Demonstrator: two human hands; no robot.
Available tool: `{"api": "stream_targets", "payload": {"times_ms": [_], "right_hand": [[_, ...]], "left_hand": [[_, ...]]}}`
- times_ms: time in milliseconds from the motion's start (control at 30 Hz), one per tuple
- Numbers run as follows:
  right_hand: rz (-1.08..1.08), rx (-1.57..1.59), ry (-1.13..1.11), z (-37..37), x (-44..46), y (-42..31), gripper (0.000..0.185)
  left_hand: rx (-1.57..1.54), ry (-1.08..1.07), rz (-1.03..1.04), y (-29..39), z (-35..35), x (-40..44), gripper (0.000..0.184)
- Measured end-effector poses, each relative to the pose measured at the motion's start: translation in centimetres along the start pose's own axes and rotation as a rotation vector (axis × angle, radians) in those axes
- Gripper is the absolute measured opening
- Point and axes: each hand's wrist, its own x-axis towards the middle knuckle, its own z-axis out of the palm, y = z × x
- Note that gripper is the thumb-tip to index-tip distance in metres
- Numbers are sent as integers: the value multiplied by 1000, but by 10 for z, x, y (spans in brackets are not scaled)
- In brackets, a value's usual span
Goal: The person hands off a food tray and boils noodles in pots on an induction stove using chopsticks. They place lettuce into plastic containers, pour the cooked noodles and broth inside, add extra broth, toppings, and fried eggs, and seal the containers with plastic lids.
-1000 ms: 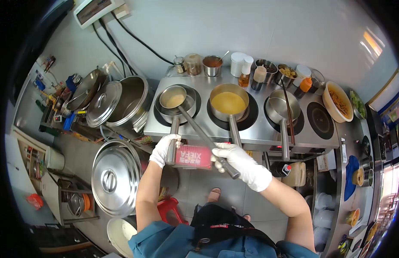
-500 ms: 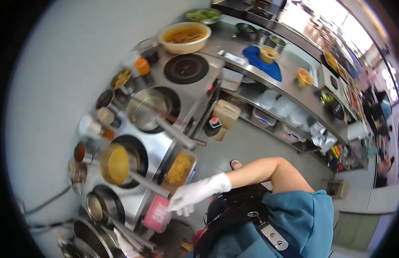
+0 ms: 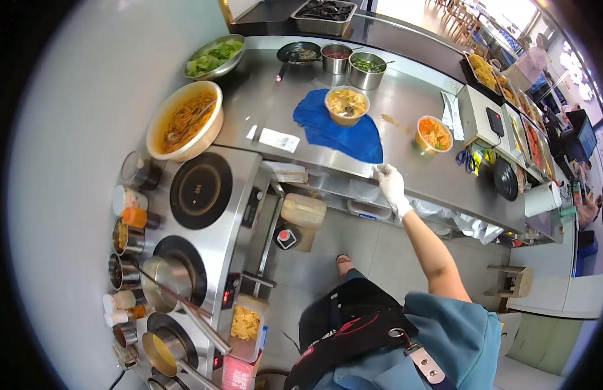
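Note:
My right hand (image 3: 392, 188), in a white glove, is at the front edge of the steel counter (image 3: 405, 170). Its fingers are curled together, and nothing shows in them. Just beyond the fingertips lies the corner of a blue cloth (image 3: 318, 123), spread on the counter; I cannot tell whether they touch. A round tub of food (image 3: 347, 107) stands on the cloth's far side. Farther right is a clear tub with orange and white food (image 3: 433, 135). My left hand is out of view.
Induction hobs (image 3: 201, 188) line the left, with a saucepan of yellow liquid (image 3: 160, 351) and another pan (image 3: 166, 283), handles jutting over the edge. A large bowl of reddish-brown food (image 3: 184, 121) and a bowl of greens (image 3: 214, 57) stand at the corner. Scissors (image 3: 469, 158) lie right.
My view has swung right toward the counter. My right hand has moved from beside the saucepan handle and pink box to the counter edge. My left hand has gone out of view.

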Motion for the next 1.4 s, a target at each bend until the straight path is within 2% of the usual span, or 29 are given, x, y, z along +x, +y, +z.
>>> {"api": "stream_targets", "payload": {"times_ms": [100, 133, 233, 267, 367, 400, 433, 467, 500, 533, 567, 600, 633, 667, 700, 733, 767, 833, 867, 933, 967, 1033, 1100, 1167, 1300, 1333, 1400], "right_hand": [[-80, -98, 215, 23, 51, 12, 35], [-2, -110, 156, 27, 63, 6, 42], [-27, -238, 51, 31, 81, 2, 35], [-65, -212, 127, 40, 85, 9, 26], [-78, -140, 99, 38, 102, 16, 21], [15, -90, -36, 30, 108, 14, 27], [43, -97, -23, 23, 109, 11, 27], [89, -65, -98, 17, 118, 7, 25], [126, -40, -177, 4, 134, -1, 24], [151, -39, -153, -17, 156, -21, 21], [67, 204, -24, -24, 186, -18, 20], [121, 400, -18, -35, 225, -23, 20], [424, 718, -112, -55, 265, -42, 26], [363, 802, -29, -55, 308, -30, 35], [433, 935, -26, -50, 352, -8, 41], [528, 923, 91, -50, 382, -18, 32], [531, 921, 92, -43, 412, -9, 32], [670, 1119, 1, -25, 460, 16, 29], [671, 1120, 2, -23, 470, 13, 29], [373, 867, -131, -19, 482, -4, 20], [387, 861, -136, -13, 482, -11, 20], [200, 648, -197, -2, 473, -29, 19], [199, 606, -203, -10, 449, -45, 17], [-359, 320, 60, -15, 428, -48, 18], [-761, -123, -149, -5, 413, -52, 25], [-836, -91, -109, 5, 406, -50, 27], [-750, -34, -168, 14, 392, -55, 24]], "left_hand": [[-165, -41, 402, 121, 39, 83, 30], [-239, -79, 280, 219, 33, 115, 22], [-271, 27, 815, 402, 55, 217, 13], [-263, 40, 901, 453, 61, 245, 12], [-96, 123, 1119, 562, 84, 320, 18], [24, 126, 1140, 587, 96, 344, 19], [147, 122, 1168, 602, 106, 368, 20], [221, 29, 1101, 613, 116, 389, 20], [274, 46, 1072, 625, 125, 411, 13], [69, 102, 1027, 641, 126, 423, 11], [-129, 162, 969, 659, 124, 433, 10], [-200, 131, 906, 681, 123, 447, 11], [-317, 51, 941, 707, 122, 461, 13], [-401, -107, 938, 735, 126, 471, 15], [-486, -265, 927, 762, 131, 480, 16], [-511, -439, 828, 791, 139, 483, 18], [-532, -611, 725, 818, 147, 482, 19], [-586, -745, 510, 865, 164, 471, 24], [-605, -739, 451, 882, 178, 471, 27], [-669, -739, 366, 903, 201, 469, 29], [-666, -744, 352, 905, 208, 470, 29], [-771, -672, 364, 907, 218, 471, 21], [-757, -716, 355, 905, 213, 473, 18], [-698, -759, 357, 893, 206, 476, 18], [-766, -835, 335, 867, 184, 475, 17], [-753, -860, 335, 860, 182, 479, 18], [-753, -839, 326, 853, 172, 477, 18]]}}
